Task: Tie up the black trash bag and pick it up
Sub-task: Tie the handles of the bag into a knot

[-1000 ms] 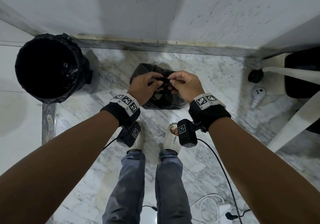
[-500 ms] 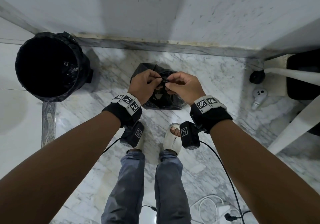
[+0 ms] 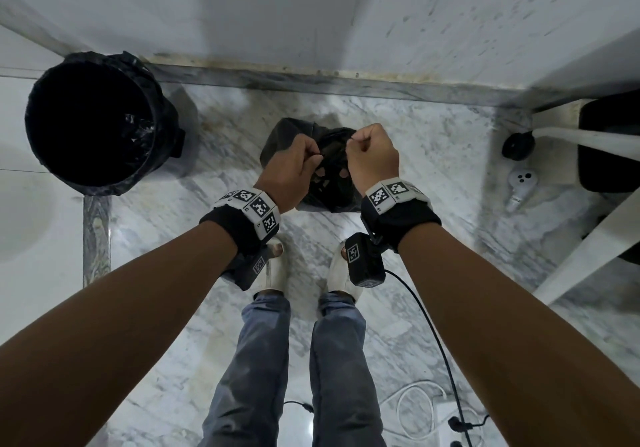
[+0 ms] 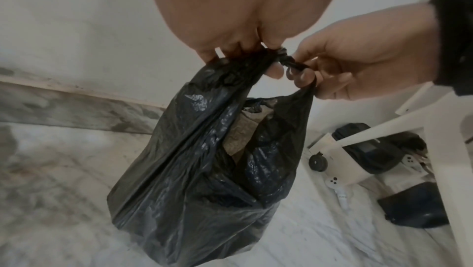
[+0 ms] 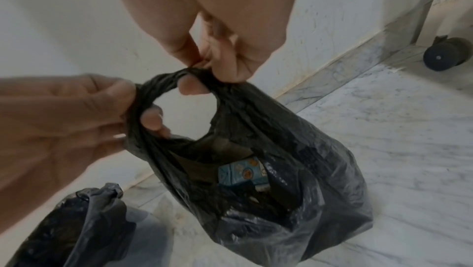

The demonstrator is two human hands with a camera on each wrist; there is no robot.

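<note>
Black trash bag (image 4: 199, 180), crinkled, glossy, mouth gaping, twisted handles pinched by left hand (image 3: 289, 169), right hand (image 3: 372, 157)

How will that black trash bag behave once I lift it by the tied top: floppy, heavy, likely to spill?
The black trash bag looks like thin, creased film, so it will likely sag and swing. It seems lightly filled, probably light. A gap below the knot shows a carton, so tilting may spill. The left hand and right hand pinch the top.
</note>
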